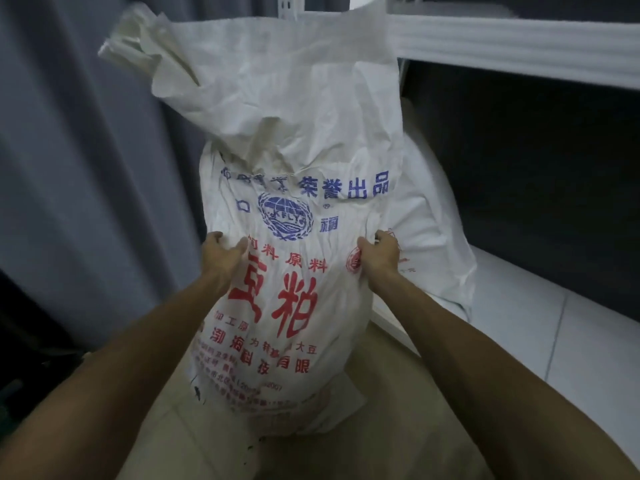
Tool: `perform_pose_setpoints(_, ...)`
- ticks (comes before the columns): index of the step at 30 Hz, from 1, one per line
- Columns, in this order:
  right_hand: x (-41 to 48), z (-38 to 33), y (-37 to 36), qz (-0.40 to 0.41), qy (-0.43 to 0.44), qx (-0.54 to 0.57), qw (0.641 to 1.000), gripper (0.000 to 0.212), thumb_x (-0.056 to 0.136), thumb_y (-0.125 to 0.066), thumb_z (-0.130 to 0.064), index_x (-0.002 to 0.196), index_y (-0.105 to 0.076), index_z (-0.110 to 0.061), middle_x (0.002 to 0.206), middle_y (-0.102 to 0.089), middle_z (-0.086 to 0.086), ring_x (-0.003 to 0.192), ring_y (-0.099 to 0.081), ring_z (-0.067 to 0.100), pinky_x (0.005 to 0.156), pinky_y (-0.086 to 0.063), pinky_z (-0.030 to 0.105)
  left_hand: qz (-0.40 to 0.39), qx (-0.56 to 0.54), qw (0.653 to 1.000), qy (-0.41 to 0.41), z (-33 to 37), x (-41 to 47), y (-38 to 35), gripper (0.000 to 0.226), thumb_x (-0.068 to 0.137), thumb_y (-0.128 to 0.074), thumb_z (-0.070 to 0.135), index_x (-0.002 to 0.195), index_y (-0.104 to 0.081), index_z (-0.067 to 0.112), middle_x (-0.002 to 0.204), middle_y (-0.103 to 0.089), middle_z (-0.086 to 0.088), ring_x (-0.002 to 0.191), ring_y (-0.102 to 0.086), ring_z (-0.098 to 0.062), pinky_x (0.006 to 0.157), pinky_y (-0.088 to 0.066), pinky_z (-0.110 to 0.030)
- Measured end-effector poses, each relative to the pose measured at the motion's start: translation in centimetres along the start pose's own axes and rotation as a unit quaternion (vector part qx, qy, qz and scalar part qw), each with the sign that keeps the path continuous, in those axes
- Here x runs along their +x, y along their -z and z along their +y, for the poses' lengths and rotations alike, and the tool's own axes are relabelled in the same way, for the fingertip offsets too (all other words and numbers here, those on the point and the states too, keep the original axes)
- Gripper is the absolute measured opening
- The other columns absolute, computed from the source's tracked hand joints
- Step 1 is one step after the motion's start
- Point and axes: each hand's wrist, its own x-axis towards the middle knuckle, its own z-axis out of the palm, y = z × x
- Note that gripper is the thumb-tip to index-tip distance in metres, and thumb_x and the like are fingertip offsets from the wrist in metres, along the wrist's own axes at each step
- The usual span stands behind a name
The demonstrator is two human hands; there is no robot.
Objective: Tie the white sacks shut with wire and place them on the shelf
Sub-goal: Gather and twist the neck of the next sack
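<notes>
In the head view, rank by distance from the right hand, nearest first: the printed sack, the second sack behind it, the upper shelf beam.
From the right hand:
1. Printed sack, gripped at its right side.
2. Second sack, just behind, on the lower shelf.
3. Upper shelf beam, top right, farthest.

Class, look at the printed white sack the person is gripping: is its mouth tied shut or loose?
Cannot tell for sure. The printed sack is cinched at the neck, its top fabric flaring loosely above, but no wire is visible. Both hands grip its sides.
</notes>
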Motion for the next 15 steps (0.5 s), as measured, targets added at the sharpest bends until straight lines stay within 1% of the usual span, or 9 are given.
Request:
perform_pose_setpoints(2,-0.9,0.0,2.4,-0.004,-0.011,0.013,1.0,0.008,0.091,-0.058,-0.006,0.091,-0.064,-0.001,0.093,-0.067,0.014,0.083,-0.063,0.024,0.075,-0.052,0.03,-0.005,-0.011,1.0,-0.007,0.6,-0.7,-0.2,0.07,0.084,-0.072,0.038,0.141,-0.037,0.017,0.148,-0.038,-0.008,0.131,-0.044,-0.03,0.109,-0.041,-0.045)
perform_pose_setpoints(4,-1.5,0.1,4.9,-0.01,-0.028,0.02,0.999,0.014,0.091,-0.058,-0.006,0.1,-0.066,0.0,0.099,-0.07,0.012,0.089,-0.067,0.025,0.082,-0.055,0.032,0.009,-0.005,1.0,-0.029,1.0,-1.1,-0.4,0.078,0.078,-0.076,0.042,0.141,-0.035,0.023,0.149,-0.036,-0.007,0.131,-0.044,-0.03,0.108,-0.041,-0.047)
perform_pose_setpoints(6,-2.1,0.4,7.9,-0.003,-0.044,0.016,0.999,0.008,0.091,-0.059,-0.008,0.092,-0.064,-0.002,0.097,-0.071,0.014,0.092,-0.068,0.028,0.086,-0.057,0.039,0.011,-0.001,1.0,-0.017,1.6,-1.8,-0.7,0.089,0.07,-0.079,0.048,0.141,-0.03,0.026,0.148,-0.036,-0.007,0.128,-0.046,-0.032,0.106,-0.042,-0.05)
perform_pose_setpoints(8,-3.0,0.9,11.1,0.018,-0.06,0.022,0.998,0.009,0.09,-0.059,-0.008,0.091,-0.064,-0.001,0.098,-0.071,0.015,0.094,-0.068,0.03,0.088,-0.056,0.045,-0.058,-0.039,0.997,0.042,1.4,-2.1,-1.8,0.1,0.066,-0.084,0.05,0.142,-0.028,0.018,0.143,-0.042,-0.005,0.124,-0.049,-0.028,0.102,-0.045,-0.05)
perform_pose_setpoints(10,-4.1,1.8,14.1,0.041,-0.075,0.032,0.996,0.015,0.09,-0.059,-0.009,0.098,-0.065,0.003,0.101,-0.071,0.015,0.094,-0.068,0.032,0.089,-0.056,0.047,-0.151,-0.085,0.978,0.113,-2.0,0.5,-4.6,0.111,0.05,-0.092,0.056,0.138,-0.039,0.013,0.136,-0.053,-0.002,0.114,-0.059,-0.025,0.089,-0.054,-0.049)
perform_pose_setpoints(11,-4.7,2.2,15.4,0.049,-0.078,0.04,0.995,0.014,0.091,-0.059,-0.009,0.097,-0.064,0.002,0.101,-0.072,0.013,0.092,-0.069,0.03,0.088,-0.056,0.044,-0.192,-0.093,0.968,0.132,-3.4,0.8,-6.2,0.111,0.043,-0.095,0.055,0.135,-0.046,0.014,0.131,-0.059,-0.005,0.108,-0.065,-0.028,0.083,-0.056,-0.05)
perform_pose_setpoints(12,-5.3,2.4,16.6,0.056,-0.08,0.05,0.994,0.01,0.091,-0.059,-0.008,0.097,-0.064,-0.002,0.101,-0.071,0.01,0.09,-0.068,0.027,0.087,-0.056,0.04,-0.231,-0.115,0.955,0.145,-3.6,-0.4,-7.4,0.106,0.043,-0.096,0.053,0.132,-0.052,0.014,0.126,-0.064,-0.009,0.103,-0.069,-0.031,0.081,-0.057,-0.052)
perform_pose_setpoints(13,-5.8,2.5,17.9,0.064,-0.083,0.053,0.993,0.01,0.092,-0.059,-0.008,0.099,-0.063,-0.003,0.102,-0.071,0.008,0.089,-0.068,0.024,0.087,-0.056,0.038,-0.267,-0.128,0.942,0.155,-2.8,-2.9,-8.5,0.094,0.049,-0.095,0.049,0.127,-0.057,0.014,0.122,-0.067,-0.011,0.099,-0.07,-0.032,0.081,-0.057,-0.052)
perform_pose_setpoints(15,-6.6,2.8,20.3,0.099,-0.083,0.038,0.991,0.014,0.09,-0.06,-0.008,0.101,-0.066,-0.002,0.101,-0.071,0.009,0.089,-0.068,0.025,0.087,-0.057,0.039,-0.289,-0.141,0.938,0.128,1.9,-12.0,-8.5,0.056,0.069,-0.088,0.033,0.115,-0.065,0.011,0.107,-0.072,-0.012,0.09,-0.072,-0.03,0.075,-0.059,-0.043)
